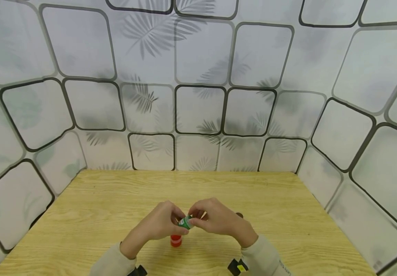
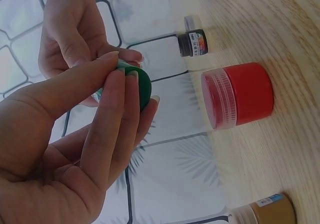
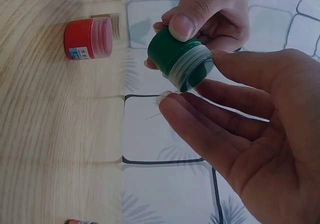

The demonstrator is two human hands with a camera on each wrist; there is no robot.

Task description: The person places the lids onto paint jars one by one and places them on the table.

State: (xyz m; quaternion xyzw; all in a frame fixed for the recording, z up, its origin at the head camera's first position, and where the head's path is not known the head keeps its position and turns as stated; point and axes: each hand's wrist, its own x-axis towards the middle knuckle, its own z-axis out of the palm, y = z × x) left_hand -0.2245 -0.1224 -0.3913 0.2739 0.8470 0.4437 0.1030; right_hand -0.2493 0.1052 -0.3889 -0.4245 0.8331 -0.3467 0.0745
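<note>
A small green paint jar [image 3: 167, 51] is held in the air above the wooden table, tilted, its clear ribbed lid [image 3: 192, 69] toward the right hand. My left hand [image 1: 162, 222] grips the jar's green body, thumb on one side and fingers round the other. At the lid end, my right hand [image 1: 217, 218] pinches the lid with thumb and fingertips. Just under the left hand a red paint jar [image 1: 175, 241] with a clear lid stands on the table; the left wrist view shows this red jar [image 2: 250, 94] closed.
A small dark labelled jar [image 2: 195, 43] stands on the table, with another clear-lidded item beside it. An ochre-brown paint jar [image 2: 275, 211] is at the lower edge of the left wrist view. The patterned wall [image 1: 198, 153] borders the table [image 1: 115, 191] at the back.
</note>
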